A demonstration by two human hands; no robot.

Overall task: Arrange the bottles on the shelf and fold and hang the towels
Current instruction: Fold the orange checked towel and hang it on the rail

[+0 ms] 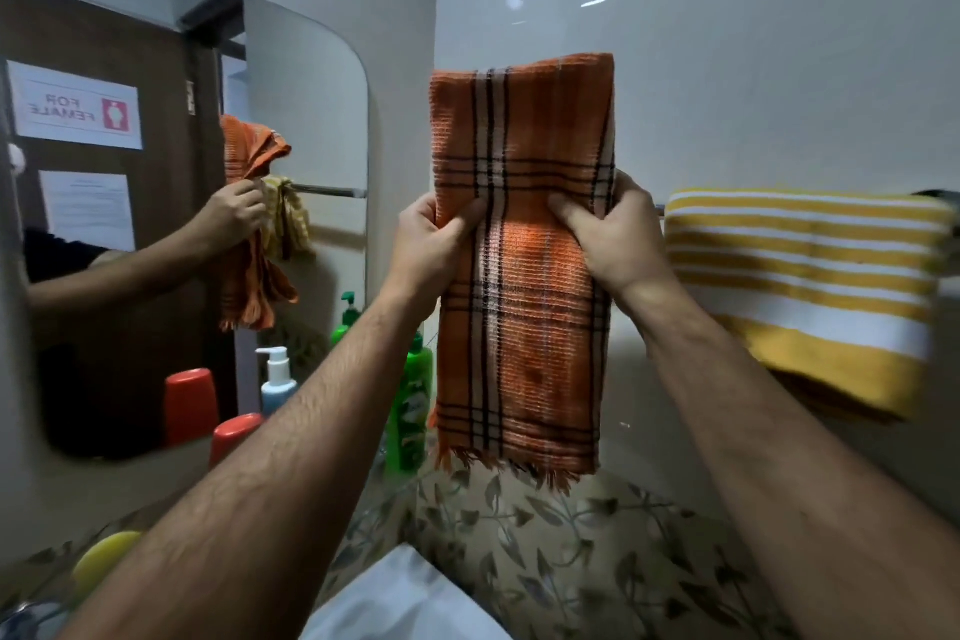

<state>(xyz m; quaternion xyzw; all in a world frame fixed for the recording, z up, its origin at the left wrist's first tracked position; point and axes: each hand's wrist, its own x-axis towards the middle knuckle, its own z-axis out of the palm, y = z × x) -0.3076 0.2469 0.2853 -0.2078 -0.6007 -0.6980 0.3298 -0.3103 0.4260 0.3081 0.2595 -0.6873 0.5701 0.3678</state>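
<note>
A folded orange plaid towel (522,317) hangs upright in front of the wall, its fringe at the bottom. My left hand (434,239) grips its left edge at mid-height and my right hand (613,237) grips its right edge, thumbs pressed on the front. To the right, a yellow-and-white striped towel (810,291) hangs folded over the towel bar (661,209). On the shelf at lower left stand a green bottle (413,405), a white pump bottle (277,379) and a red-capped bottle (234,434), partly behind my left arm.
A mirror (130,172) on the left wall reflects the hands, towel and a door with signs. A yellow round object (104,556) sits at lower left. Leaf-patterned tiles (571,561) run below, with a white basin edge (405,598) at the bottom.
</note>
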